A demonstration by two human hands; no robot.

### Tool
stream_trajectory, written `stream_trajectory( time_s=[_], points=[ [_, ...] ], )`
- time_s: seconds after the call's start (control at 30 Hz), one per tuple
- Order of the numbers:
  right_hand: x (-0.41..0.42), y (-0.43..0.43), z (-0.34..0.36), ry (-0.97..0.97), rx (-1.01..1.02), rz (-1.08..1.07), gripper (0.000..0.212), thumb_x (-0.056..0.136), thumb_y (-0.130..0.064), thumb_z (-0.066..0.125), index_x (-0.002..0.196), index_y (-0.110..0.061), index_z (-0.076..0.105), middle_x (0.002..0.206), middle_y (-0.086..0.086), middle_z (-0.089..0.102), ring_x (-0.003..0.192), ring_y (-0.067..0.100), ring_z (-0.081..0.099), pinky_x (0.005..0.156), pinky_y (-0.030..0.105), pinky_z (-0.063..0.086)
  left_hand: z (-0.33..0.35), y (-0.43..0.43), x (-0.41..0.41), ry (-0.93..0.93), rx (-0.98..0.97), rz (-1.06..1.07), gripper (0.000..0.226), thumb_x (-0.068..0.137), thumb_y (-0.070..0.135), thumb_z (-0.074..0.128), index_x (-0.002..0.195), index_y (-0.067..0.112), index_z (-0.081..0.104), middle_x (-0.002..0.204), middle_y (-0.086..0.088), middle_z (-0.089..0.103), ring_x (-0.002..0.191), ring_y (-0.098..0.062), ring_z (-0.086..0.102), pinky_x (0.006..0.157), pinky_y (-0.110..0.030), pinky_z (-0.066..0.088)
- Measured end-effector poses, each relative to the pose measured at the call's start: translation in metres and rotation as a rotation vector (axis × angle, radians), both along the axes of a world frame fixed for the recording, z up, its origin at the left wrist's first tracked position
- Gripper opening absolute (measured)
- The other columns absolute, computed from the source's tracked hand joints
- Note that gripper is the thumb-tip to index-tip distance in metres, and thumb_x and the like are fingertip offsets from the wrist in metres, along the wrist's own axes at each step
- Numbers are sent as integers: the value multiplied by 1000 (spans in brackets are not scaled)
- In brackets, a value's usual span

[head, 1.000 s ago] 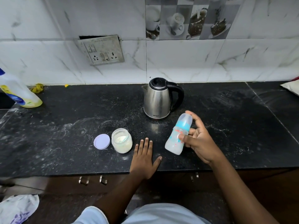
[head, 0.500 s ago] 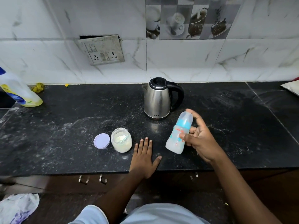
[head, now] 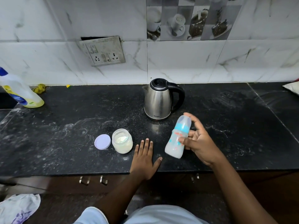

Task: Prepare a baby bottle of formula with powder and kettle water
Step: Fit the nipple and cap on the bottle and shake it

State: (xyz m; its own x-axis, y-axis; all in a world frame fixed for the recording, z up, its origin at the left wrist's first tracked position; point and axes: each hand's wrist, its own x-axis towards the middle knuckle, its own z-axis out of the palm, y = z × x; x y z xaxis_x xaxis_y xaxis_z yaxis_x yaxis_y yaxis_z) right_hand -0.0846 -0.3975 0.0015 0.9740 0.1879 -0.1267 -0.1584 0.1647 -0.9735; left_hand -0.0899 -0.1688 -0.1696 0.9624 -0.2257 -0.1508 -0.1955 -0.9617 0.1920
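Note:
My right hand (head: pixel 199 145) grips a capped baby bottle (head: pixel 176 139) with a blue collar and milky liquid inside, held tilted just above the black counter (head: pixel 64 135). Flat on the counter near its front edge lies my left hand (head: pixel 144 157), fingers straight. An open jar of white powder (head: pixel 122 143) stands left of that hand, with its lilac lid (head: pixel 102 141) lying beside it. The steel kettle (head: pixel 159 100) with a black handle stands behind the bottle, lid shut.
A bottle of yellow liquid (head: pixel 19 92) leans at the far left by the wall. A wall socket plate (head: pixel 102 50) hangs above the counter. Cabinet handles (head: pixel 93 180) show below the counter edge. A white cloth (head: pixel 17 207) lies on the floor at left.
The bottle in my right hand has shifted slightly in tilt and position. My left hand stays flat on the counter.

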Motion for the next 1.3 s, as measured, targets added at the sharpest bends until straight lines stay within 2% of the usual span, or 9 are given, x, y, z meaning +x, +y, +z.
stream_trajectory(
  time_s=[0.23,0.3,0.4,0.47,0.57,0.7,0.83,1.17,1.3],
  points=[
    [0,2,-1,6,-8,28,88,79,0,77,150,-39,41,118,22,73,104,30,71,86,48,62,1,-1,0,-2,6,-2,96,95,75,2,170,15,-7,178,-7,-16,164,-26,-18,132,-44,-14],
    [2,2,-2,29,59,-104,87,75,-9,82,147,-42,45,117,17,73,106,27,71,85,48,62,2,-1,0,-1,8,1,95,96,75,3,170,15,-7,178,-7,-17,164,-25,-18,131,-44,-14],
    [3,3,-2,29,64,-97,95,68,-23,94,146,-45,45,119,17,73,111,32,68,95,61,56,1,-1,-1,-2,5,-1,93,100,74,10,170,15,-6,178,-7,-15,165,-26,-17,132,-45,-12],
    [0,3,-2,15,9,-3,91,76,-14,87,149,-42,42,120,22,73,111,37,68,97,63,54,0,-1,-1,-7,1,-3,92,101,73,12,170,15,-6,178,-8,-15,165,-26,-16,132,-45,-12],
    [2,1,-5,35,82,-150,87,79,-5,76,151,-41,41,118,16,73,110,30,70,88,52,62,-1,-1,0,-10,-12,1,93,99,74,9,170,15,-5,178,-8,-14,165,-26,-16,132,-44,-13],
    [2,1,-1,28,-13,19,88,81,-2,76,149,-43,41,123,24,71,108,33,72,89,52,61,0,0,-1,-9,-9,-3,96,96,75,4,170,14,-4,179,-8,-13,165,-26,-15,133,-45,-11],
    [4,1,-1,27,49,-96,86,81,-4,75,149,-43,41,125,24,68,109,28,70,91,52,61,0,-1,0,-11,-10,3,94,98,75,7,170,14,-4,179,-8,-13,165,-27,-15,133,-45,-11],
    [-1,5,1,-8,-32,57,89,78,1,77,149,-39,41,119,20,73,107,29,73,92,49,61,1,-1,-1,-13,-5,-10,90,105,71,19,170,14,-3,178,-9,-13,165,-28,-14,133,-46,-11],
    [3,3,-3,21,75,-145,86,80,-6,75,150,-42,40,125,19,68,110,26,70,89,51,60,1,-2,0,-26,-13,2,91,103,72,17,170,14,-3,178,-9,-13,165,-27,-14,133,-45,-10]
  ],
)
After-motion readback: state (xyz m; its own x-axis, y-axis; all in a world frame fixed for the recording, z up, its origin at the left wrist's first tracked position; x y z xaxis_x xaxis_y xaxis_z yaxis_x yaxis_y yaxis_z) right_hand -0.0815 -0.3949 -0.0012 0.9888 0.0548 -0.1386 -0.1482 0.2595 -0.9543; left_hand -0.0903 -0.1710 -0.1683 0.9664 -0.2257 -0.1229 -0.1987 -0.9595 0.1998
